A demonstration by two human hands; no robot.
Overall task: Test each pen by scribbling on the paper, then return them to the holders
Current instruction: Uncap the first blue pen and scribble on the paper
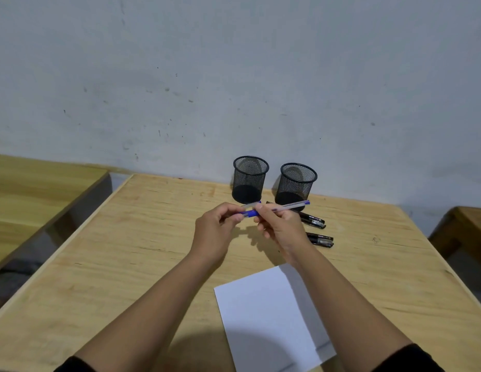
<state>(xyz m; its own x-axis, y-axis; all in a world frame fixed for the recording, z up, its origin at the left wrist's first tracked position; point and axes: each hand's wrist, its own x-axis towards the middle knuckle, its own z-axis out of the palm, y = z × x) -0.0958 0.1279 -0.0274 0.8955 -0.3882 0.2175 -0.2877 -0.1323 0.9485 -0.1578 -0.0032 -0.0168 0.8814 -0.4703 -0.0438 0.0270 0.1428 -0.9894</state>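
Above the table's middle my right hand (279, 226) grips a clear blue-tipped pen (293, 205), its far end pointing right. My left hand (218, 226) pinches the pen's blue cap (250, 213) at the near end, between the two hands. Another clear pen (251, 204) lies on the table just behind my fingers. Two empty black mesh holders stand at the back, the left holder (250, 179) and the right holder (297, 185). Black pens (318, 238) lie to the right of my right hand. A white paper (266, 318) lies near the front edge, under my right forearm.
The wooden table (126, 264) stands against a grey wall. A second wooden table (32, 194) sits to the left across a gap, and a wooden piece of furniture (467, 229) shows at the right edge.
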